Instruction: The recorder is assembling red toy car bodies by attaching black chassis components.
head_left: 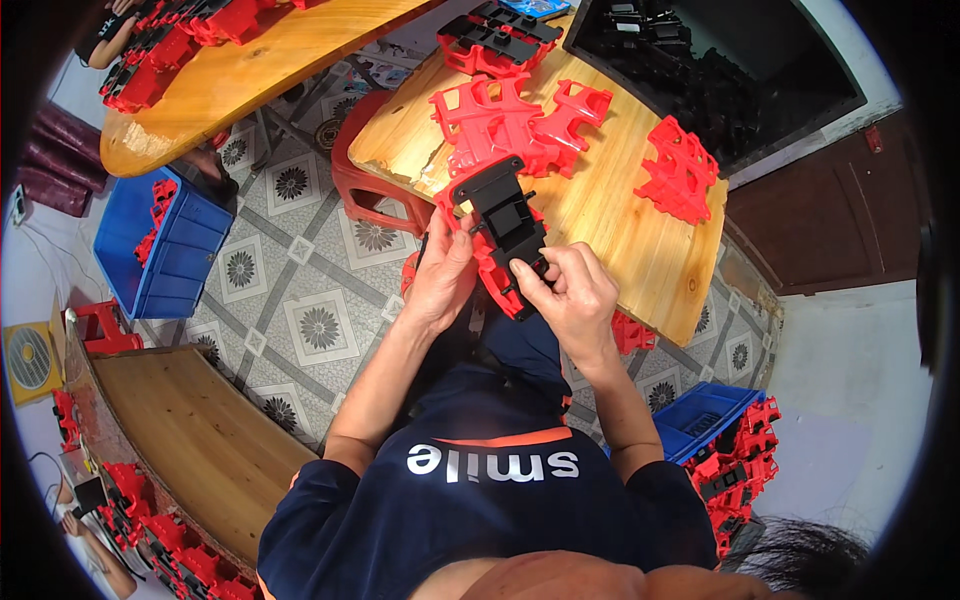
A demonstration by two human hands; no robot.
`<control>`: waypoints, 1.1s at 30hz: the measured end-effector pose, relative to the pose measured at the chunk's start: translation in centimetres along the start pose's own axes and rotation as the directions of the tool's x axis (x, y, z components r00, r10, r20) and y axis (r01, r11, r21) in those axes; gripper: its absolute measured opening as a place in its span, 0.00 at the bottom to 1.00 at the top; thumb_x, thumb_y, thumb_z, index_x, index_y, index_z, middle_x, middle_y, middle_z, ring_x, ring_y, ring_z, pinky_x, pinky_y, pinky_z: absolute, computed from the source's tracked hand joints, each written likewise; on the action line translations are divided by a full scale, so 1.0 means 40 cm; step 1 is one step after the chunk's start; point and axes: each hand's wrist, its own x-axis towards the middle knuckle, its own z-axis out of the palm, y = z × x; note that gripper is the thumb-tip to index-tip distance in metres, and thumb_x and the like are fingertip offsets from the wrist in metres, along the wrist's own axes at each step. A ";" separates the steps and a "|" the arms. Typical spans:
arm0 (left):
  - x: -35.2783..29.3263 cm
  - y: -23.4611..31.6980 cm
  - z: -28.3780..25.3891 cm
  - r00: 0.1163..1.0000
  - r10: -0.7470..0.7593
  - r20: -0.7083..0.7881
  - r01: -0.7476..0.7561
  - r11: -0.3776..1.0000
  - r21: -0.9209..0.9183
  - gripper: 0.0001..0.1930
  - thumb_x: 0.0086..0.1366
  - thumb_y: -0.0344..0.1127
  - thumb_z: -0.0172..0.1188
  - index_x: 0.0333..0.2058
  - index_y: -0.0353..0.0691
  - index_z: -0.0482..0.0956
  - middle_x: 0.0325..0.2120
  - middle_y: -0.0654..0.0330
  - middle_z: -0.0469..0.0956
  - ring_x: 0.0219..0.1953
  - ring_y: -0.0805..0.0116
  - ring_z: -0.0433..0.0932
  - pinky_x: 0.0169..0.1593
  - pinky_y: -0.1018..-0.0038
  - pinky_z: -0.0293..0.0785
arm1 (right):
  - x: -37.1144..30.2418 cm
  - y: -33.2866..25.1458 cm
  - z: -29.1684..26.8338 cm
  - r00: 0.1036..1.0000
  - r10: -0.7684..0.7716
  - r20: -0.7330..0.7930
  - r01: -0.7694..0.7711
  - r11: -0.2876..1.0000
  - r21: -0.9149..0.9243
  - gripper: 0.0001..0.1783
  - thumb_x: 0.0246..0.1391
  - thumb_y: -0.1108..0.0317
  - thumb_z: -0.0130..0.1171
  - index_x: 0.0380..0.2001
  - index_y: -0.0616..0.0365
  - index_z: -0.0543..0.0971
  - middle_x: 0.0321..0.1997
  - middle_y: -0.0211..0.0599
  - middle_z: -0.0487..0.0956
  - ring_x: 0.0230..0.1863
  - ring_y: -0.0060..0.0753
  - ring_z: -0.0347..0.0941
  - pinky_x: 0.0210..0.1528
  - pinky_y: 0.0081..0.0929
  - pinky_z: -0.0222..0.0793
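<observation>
In front of my chest, over the table's near edge, I hold a red plastic frame (487, 265) with a black plastic part (507, 215) seated along it. My left hand (445, 265) grips the frame from its left side, thumb up along the red edge. Fingers of my right hand (575, 300) are curled in a pinch at the black part's lower right end; the exact spot under the fingertips is hidden. Just beyond, several empty red frames (505, 125) lie clustered on the wooden table (600, 235). Another red frame group (682, 170) sits farther right.
Red frames with black parts (498, 42) stand at the table's far end, beside a large black bin (760, 110) of black pieces. A red stool (365, 190) touches the left edge. Blue crates (185, 260) flank me. Other people's hands (118, 38) work at a neighbouring table (280, 60).
</observation>
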 end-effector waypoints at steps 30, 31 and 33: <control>0.248 0.694 -0.070 0.524 0.772 -0.360 -0.654 0.636 0.410 0.39 0.61 0.40 0.60 0.66 0.42 0.49 0.54 0.51 0.68 0.49 0.60 0.75 0.48 0.59 0.78 | 0.268 -0.102 0.105 0.945 -0.043 0.324 -0.258 0.511 0.820 0.42 0.59 0.57 0.62 0.68 0.67 0.55 0.69 0.51 0.60 0.67 0.40 0.61 0.59 0.30 0.66; 0.329 0.796 -0.190 0.468 0.775 -0.426 -0.654 0.627 0.423 0.40 0.58 0.39 0.61 0.66 0.42 0.51 0.55 0.49 0.67 0.49 0.58 0.75 0.49 0.58 0.78 | 0.243 -0.096 0.092 0.951 0.068 0.301 -0.291 0.518 0.804 0.32 0.62 0.62 0.59 0.64 0.67 0.62 0.64 0.46 0.68 0.62 0.36 0.67 0.55 0.27 0.70; 0.399 1.033 -0.444 0.340 0.800 -0.495 -0.586 0.592 0.553 0.44 0.53 0.39 0.63 0.65 0.33 0.51 0.58 0.49 0.66 0.49 0.61 0.75 0.51 0.59 0.76 | 0.202 -0.063 0.087 0.930 0.125 0.347 -0.364 0.459 0.810 0.26 0.63 0.65 0.57 0.60 0.67 0.67 0.60 0.45 0.71 0.58 0.34 0.70 0.52 0.25 0.71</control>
